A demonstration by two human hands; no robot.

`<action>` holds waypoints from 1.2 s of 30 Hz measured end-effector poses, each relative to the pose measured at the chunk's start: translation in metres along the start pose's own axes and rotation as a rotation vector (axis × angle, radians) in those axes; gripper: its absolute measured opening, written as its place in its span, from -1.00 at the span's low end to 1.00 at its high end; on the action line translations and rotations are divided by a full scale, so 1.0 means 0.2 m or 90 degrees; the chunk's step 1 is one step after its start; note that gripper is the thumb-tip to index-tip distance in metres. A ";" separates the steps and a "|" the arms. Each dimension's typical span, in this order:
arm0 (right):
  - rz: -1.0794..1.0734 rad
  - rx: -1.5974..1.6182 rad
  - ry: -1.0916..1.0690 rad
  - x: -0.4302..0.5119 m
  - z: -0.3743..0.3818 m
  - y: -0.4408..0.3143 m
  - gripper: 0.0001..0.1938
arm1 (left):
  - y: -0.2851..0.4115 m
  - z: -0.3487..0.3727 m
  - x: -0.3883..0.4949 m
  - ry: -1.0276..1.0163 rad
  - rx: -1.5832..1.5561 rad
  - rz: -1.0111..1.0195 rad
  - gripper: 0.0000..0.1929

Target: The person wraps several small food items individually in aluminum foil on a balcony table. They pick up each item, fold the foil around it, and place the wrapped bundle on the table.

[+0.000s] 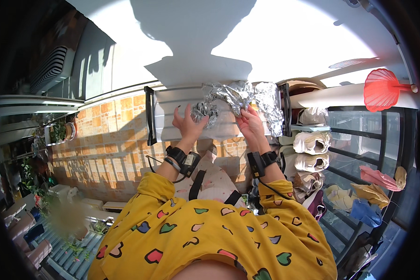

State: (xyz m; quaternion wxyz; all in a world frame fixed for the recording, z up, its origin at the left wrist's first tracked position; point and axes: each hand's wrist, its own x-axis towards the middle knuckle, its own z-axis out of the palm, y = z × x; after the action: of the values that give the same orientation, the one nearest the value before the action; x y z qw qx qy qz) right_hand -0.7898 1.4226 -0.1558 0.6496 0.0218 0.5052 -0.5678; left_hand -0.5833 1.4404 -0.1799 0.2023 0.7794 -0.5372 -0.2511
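Observation:
Crumpled aluminium foil [231,95] spreads over the back right of a narrow white shelf with black end frames [171,120]. My right hand [251,123] pinches the lower edge of this foil between thumb and fingers. To its left, my left hand [190,124] is at a smaller crumpled foil wad [206,112], thumb against it and other fingers spread; whether it grips the wad is unclear. Another foil sheet [269,105] hangs over the right end of the shelf. Something yellow shows partly between the foils.
Several shoes [312,143] line a rack at the right, near a window. A red plastic fly swatter [381,90] sticks out at the upper right. A white wall [283,42] rises behind the shelf. Orange and cream floor tiles [105,140] lie at the left, with potted plants [59,132] beyond.

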 end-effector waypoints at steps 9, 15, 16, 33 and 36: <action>0.043 -0.405 -0.408 -0.18 0.17 -0.06 -0.47 | 0.15 -0.18 0.11 -0.340 -0.943 -0.216 -0.82; 0.107 -0.271 -0.229 -0.20 0.23 -0.05 -0.50 | 0.12 -0.27 0.09 -0.422 -0.632 -0.081 -0.85; 0.077 -0.288 -0.257 -0.19 0.22 -0.03 -0.52 | 0.11 -0.28 0.09 -0.424 -0.593 -0.066 -0.86; 0.065 -0.257 -0.206 -0.22 0.25 0.04 -0.39 | 0.03 -0.32 0.15 -0.412 -1.001 -0.170 -0.82; 0.047 -0.229 -0.187 -0.18 0.22 0.02 -0.74 | -0.02 -0.33 0.18 -0.422 -0.998 -0.168 -0.88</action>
State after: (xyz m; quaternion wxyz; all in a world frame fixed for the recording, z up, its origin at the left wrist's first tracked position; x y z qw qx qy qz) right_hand -0.7532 1.4237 -0.1117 0.7297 -0.1587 0.4976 -0.4414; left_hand -0.5297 1.4119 -0.1364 0.4843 0.3570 -0.1452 -0.7854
